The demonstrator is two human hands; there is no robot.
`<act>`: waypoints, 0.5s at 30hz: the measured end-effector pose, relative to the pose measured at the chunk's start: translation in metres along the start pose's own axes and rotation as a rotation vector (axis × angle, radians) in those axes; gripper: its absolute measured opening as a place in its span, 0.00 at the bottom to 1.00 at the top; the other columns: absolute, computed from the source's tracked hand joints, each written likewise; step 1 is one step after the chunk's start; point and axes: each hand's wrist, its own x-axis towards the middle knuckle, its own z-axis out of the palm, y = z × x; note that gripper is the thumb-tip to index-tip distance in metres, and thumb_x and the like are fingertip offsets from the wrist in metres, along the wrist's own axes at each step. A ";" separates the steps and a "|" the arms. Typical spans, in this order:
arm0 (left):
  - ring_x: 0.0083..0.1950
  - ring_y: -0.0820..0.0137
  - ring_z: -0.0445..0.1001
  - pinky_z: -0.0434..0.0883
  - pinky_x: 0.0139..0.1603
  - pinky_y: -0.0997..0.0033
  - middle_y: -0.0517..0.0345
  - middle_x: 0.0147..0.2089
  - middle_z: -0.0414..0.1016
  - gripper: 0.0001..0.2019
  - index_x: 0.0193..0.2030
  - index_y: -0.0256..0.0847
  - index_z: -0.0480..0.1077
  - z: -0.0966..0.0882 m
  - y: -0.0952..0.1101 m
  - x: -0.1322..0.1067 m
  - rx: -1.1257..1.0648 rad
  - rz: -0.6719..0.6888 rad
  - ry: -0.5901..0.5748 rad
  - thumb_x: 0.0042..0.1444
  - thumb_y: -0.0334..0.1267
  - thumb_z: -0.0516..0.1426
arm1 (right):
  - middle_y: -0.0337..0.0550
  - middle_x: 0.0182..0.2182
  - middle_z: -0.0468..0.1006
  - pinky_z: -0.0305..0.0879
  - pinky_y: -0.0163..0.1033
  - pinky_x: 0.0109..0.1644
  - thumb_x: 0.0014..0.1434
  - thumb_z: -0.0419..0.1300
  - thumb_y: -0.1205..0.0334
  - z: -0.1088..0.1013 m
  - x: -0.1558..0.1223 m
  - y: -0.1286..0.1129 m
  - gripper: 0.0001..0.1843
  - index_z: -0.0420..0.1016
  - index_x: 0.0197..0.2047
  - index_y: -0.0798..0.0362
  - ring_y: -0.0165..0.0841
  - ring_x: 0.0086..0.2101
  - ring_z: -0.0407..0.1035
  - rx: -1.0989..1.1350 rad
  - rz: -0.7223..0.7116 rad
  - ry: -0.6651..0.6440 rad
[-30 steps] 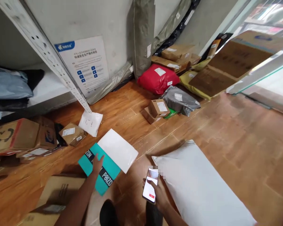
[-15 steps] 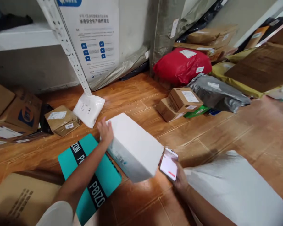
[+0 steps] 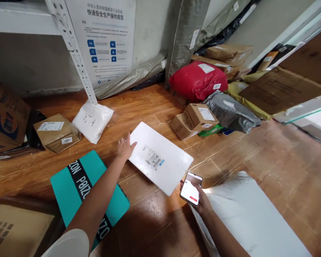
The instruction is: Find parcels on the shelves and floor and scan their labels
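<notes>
Closest in, at five o'clock, the right hand point(image 3: 201, 195) has its fingers wrapped round a phone point(image 3: 190, 188), with the lit screen facing up. Right beside it, toward four o'clock, a big white padded bag point(image 3: 254, 221) lies on the wooden floor point(image 3: 283, 160).

Over at eight o'clock a teal box point(image 3: 77, 185) with a black printed band lies flat. A brown carton point(image 3: 13, 228) fills the seven o'clock corner.

Now the left hand point(image 3: 125, 147): its fingers are spread apart and rest at the ten o'clock corner of a white box point(image 3: 163, 160), thumb on the top face, nothing clamped. That white box lies flat on the floor dead centre, barcode label up, its near corner just beside the phone.

Further out at ten o'clock, a small white pouch point(image 3: 92, 119) sits at the foot of a perforated shelf post point(image 3: 72, 53), with a taped brown parcel point(image 3: 56, 132) just beside it. At one o'clock, two small cardboard boxes point(image 3: 196, 117) touch each other. A grey bag point(image 3: 230, 112) lies beside them and a red bag point(image 3: 196, 80) behind.

Far wall, twelve o'clock: a printed notice point(image 3: 107, 39).
</notes>
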 end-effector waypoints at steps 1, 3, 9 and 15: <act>0.58 0.47 0.65 0.62 0.58 0.54 0.34 0.57 0.65 0.36 0.75 0.40 0.42 -0.004 0.005 -0.007 0.049 -0.026 -0.037 0.66 0.58 0.42 | 0.56 0.33 0.85 0.78 0.46 0.36 0.44 0.70 0.63 -0.003 -0.006 0.004 0.13 0.81 0.35 0.58 0.44 0.31 0.80 -0.014 0.036 0.029; 0.57 0.47 0.68 0.65 0.54 0.53 0.31 0.59 0.64 0.34 0.75 0.40 0.38 -0.011 0.015 -0.032 0.134 -0.069 -0.159 0.68 0.53 0.39 | 0.56 0.33 0.85 0.78 0.44 0.35 0.43 0.71 0.63 -0.011 -0.016 0.010 0.15 0.80 0.36 0.58 0.44 0.30 0.80 -0.046 0.075 0.104; 0.45 0.52 0.76 0.71 0.44 0.58 0.39 0.45 0.77 0.40 0.71 0.37 0.56 -0.031 0.027 -0.088 0.102 0.292 -0.554 0.61 0.64 0.46 | 0.53 0.33 0.86 0.76 0.43 0.32 0.42 0.73 0.58 -0.005 -0.039 0.026 0.23 0.79 0.42 0.58 0.46 0.32 0.80 -0.091 -0.001 0.179; 0.55 0.51 0.70 0.66 0.54 0.56 0.40 0.57 0.67 0.38 0.74 0.49 0.46 -0.028 0.028 -0.055 0.171 0.437 -0.348 0.61 0.62 0.50 | 0.50 0.43 0.85 0.76 0.49 0.45 0.46 0.71 0.56 0.033 -0.039 0.027 0.22 0.79 0.45 0.52 0.49 0.41 0.80 -0.092 -0.122 0.035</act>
